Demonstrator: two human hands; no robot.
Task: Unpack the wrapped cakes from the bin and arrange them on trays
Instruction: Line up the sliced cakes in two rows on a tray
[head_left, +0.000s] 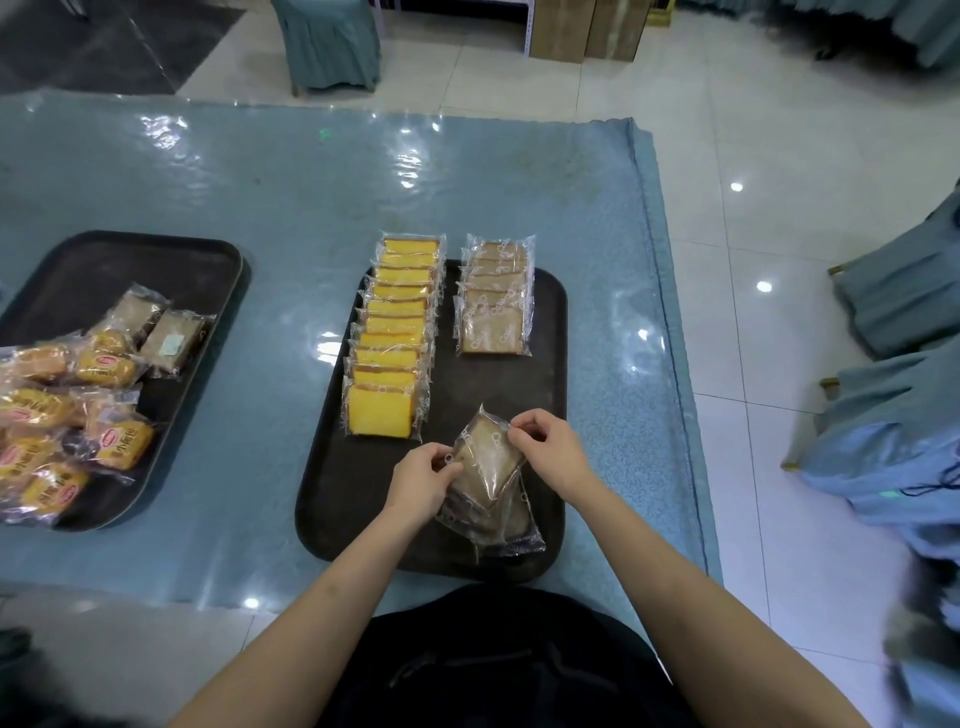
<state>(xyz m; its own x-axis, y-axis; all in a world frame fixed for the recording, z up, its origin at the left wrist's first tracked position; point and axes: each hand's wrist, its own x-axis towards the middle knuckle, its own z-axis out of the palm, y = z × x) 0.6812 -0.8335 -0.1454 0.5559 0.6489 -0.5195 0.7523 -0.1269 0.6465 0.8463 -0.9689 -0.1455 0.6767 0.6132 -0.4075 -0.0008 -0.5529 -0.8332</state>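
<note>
Step in hand: a brown wrapped cake (488, 462) is held up by both hands above the near end of the dark tray (550, 322); judged to be the placing stage for the brown row.
Left hand (423, 480): the cake's left wrapper edge is pinched between thumb and curled fingers.
Right hand (545, 447): the cake's upper right wrapper edge is pinched at the fingertips.
Loose stack (496, 525): more brown wrapped cakes are seen directly beneath the held one, lying unsorted on the tray, below and between the hands.
Brown row (496, 296): an overlapped column lies beyond the right hand, well apart from it; bare tray is left between row and hands.
Yellow row (395, 338): a longer overlapped column lies beyond the left hand, its nearest slice just ahead of that hand.
Second tray (104, 270): set far to the left of the left hand, with mixed wrapped cakes (62, 415) heaped on it.
Bin: not seen in this view.
Next move, as judged: the held cake is to be carried forward and laid overlapping the near end of the brown row, edges kept square with the yellow row.
</note>
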